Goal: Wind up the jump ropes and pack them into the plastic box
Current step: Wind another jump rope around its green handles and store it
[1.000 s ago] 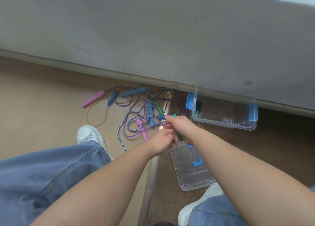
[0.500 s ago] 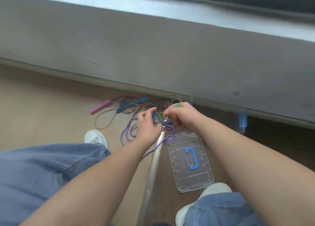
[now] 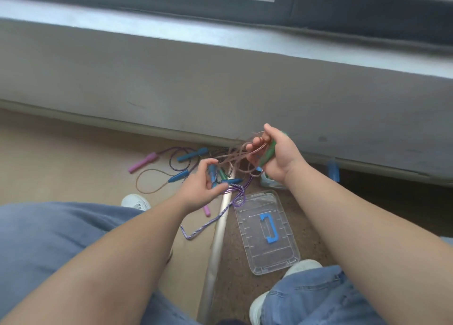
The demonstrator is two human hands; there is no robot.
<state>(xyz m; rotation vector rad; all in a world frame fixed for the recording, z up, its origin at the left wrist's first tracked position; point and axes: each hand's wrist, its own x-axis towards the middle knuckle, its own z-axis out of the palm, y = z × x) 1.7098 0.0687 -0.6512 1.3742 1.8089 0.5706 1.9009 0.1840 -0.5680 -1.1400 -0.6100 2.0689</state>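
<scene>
the right hand (image 3: 274,157), right of centre, is curled round a green handle (image 3: 268,153) and a few loops of the brown jump rope (image 3: 232,155). the left hand (image 3: 198,184) looks to pinch the free strand between thumb and forefinger, though blur leaves that unsure. winding well likely means laying even loops onto the right hand under light tension, so the strand does not drag the heap. left of centre lie other jump ropes (image 3: 192,154), tangled, and a purple braided cord (image 3: 208,224) crosses a metal floor strip (image 3: 218,238). the plastic box (image 3: 268,181) is mostly hidden behind the right wrist; its clear lid (image 3: 269,256) lies lower centre.
</scene>
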